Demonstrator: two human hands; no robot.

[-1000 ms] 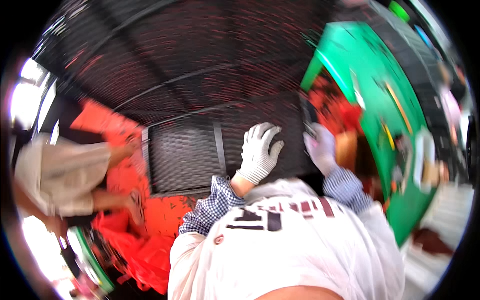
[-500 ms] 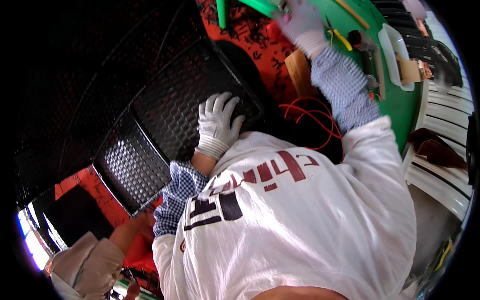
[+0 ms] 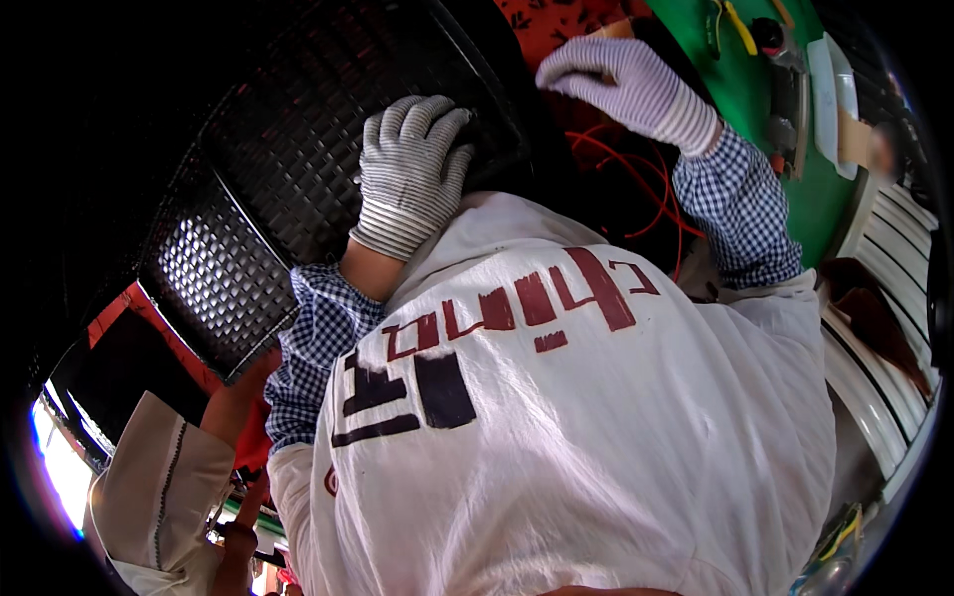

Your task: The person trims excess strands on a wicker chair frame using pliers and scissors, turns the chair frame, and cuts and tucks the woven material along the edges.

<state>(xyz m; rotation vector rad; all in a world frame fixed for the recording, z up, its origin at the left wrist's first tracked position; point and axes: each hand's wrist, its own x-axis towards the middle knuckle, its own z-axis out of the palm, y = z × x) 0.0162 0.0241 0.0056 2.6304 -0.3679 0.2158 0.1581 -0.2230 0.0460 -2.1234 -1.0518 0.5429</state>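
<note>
My left hand, in a striped white glove, lies flat on a black woven panel with its fingers a little apart. The panel looks like part of a wicker furniture piece, and a shinier woven section adjoins it on the left. To the right of the panel my right hand, also gloved, hangs in the air with thumb and fingers curled together in a pinch. What they hold, if anything, is too small to make out. Below that hand loops a thin red hose.
On the right a green work surface bears yellow-handled pliers and a white tray. Stacked white slats stand beyond it. A co-worker's beige-clad part shows at lower left. Red floor covering lies behind the panel.
My right hand has come back from over the green surface toward the panel, its fingers curled. The left hand remains on the weave. The whole view has shifted.
</note>
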